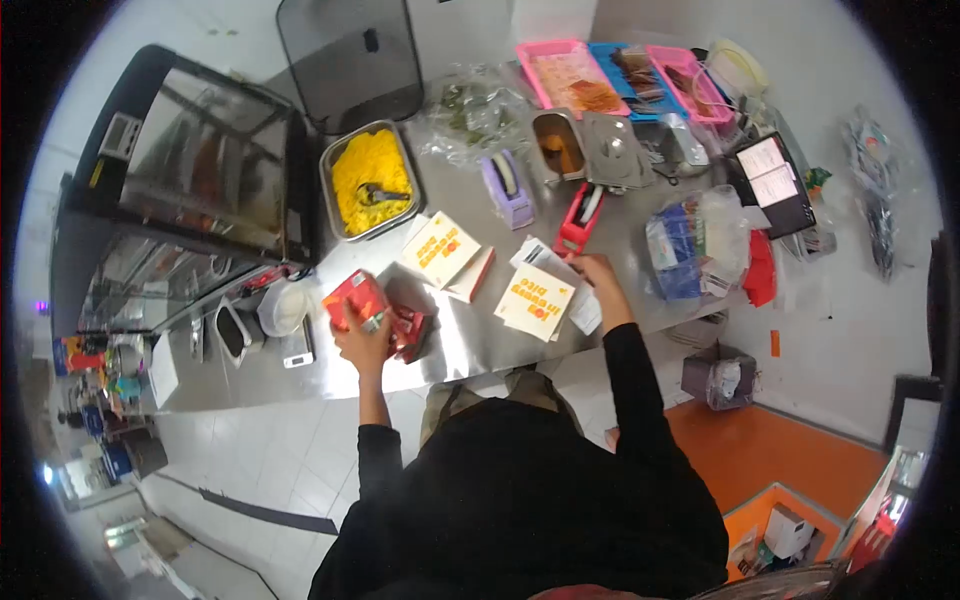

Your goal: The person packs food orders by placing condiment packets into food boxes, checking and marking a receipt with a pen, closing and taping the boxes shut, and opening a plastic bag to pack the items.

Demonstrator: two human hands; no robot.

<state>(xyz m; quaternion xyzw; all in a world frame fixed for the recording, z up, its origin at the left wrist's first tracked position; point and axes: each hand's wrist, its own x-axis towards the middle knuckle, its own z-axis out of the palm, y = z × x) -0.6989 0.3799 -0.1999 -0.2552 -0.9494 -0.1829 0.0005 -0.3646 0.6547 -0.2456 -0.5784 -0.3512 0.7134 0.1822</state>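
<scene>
My left hand (pixel 365 343) is closed around a red cardboard box (pixel 357 294) near the front edge of the steel counter. Beside it lies another dark red packet (pixel 408 333), partly behind the hand. My right hand (pixel 597 280) has its fingers pinched at the near end of a red tape dispenser (pixel 580 220); whatever is between them is too small to make out. Under and beside that hand are white printed slips (pixel 586 310) and a stack of cream boxes with orange lettering (pixel 535 300). More such boxes (pixel 440 250) lie between my hands.
A steel tray of yellow food (pixel 370 180) with a scoop stands behind, next to a glass display case (pixel 200 170). Further back are a purple tape dispenser (pixel 508 192), a steel container (pixel 557 145) and a pink tray (pixel 565 75). Plastic packs (pixel 695 245) lie to the right.
</scene>
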